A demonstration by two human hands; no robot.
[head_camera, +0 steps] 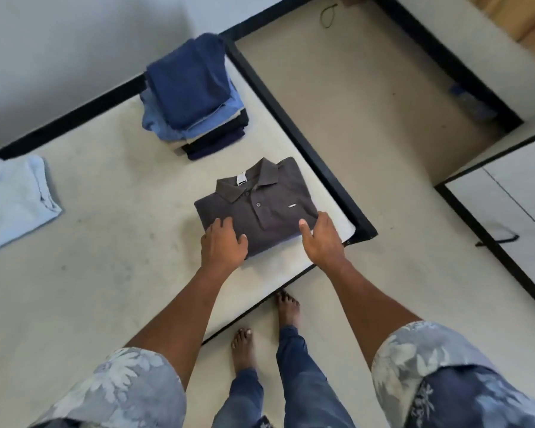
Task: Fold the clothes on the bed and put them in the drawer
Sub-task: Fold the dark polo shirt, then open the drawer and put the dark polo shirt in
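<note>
A dark grey polo shirt [260, 205] lies folded into a neat rectangle, collar up, near the corner of the bed [112, 273]. My left hand [223, 242] rests on the shirt's near left corner, its fingers curled over the edge. At the near right corner my right hand [320, 237] touches the shirt, thumb on top and the fingers along the side edge. A stack of folded clothes [192, 94], blue on top and dark below, stands farther back on the bed. A light blue folded shirt [13, 199] lies at the left.
The bed has a pale sheet and a black frame edge [294, 125]. My bare feet stand on the beige floor [368, 118] by its corner. A white cabinet with a black handle [498, 239] is at the right; a wall with black skirting runs behind.
</note>
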